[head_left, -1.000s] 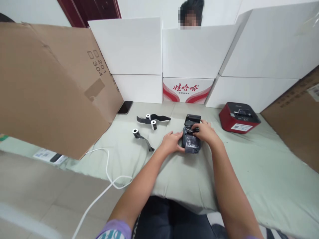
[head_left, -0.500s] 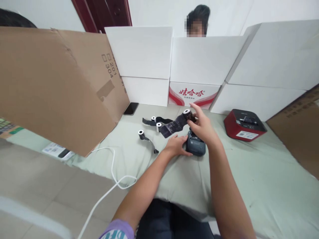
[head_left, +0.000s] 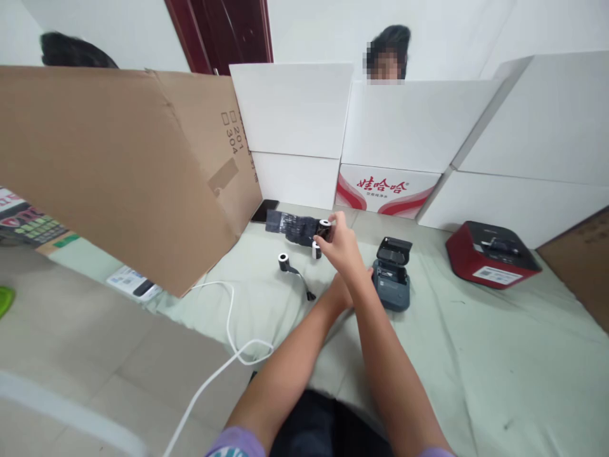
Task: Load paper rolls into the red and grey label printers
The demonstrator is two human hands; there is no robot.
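Held roll: the dark roll [head_left: 324,231] with a white end is over the far-middle part of the cloth, its dark strip [head_left: 285,223] trailing left.
Right hand: the hand [head_left: 343,244] pinches that roll from the side, thumb and fingers closed around it, perhaps so the strip trails free of the palm.
Left hand: the hand [head_left: 339,293] is partly behind the right forearm; its fingertips seem to touch the device's left edge, likely to steady it. How far it is open I cannot tell.
Open device: the dark device [head_left: 392,293] sits just right of the left hand, lid [head_left: 394,251] up on the far side, which leaves the hollow facing upward.
Loose rolls: the second roll [head_left: 316,252] stands just below the held one; the third roll [head_left: 283,261] is nearer me, its short tail across the cloth.
Cloth: pale green, creased cloth [head_left: 499,381]; a phone [head_left: 266,210] at the far left, a red case [head_left: 476,265] well to the right, a white cable [head_left: 230,317] looping off the near edge.
Screen: white boxes [head_left: 295,108] and a brown carton [head_left: 95,158], seemingly set as partitions.
Room: a person's head [head_left: 394,39] beyond the boxes, a dark red door [head_left: 228,32], tiled floor [head_left: 143,381].
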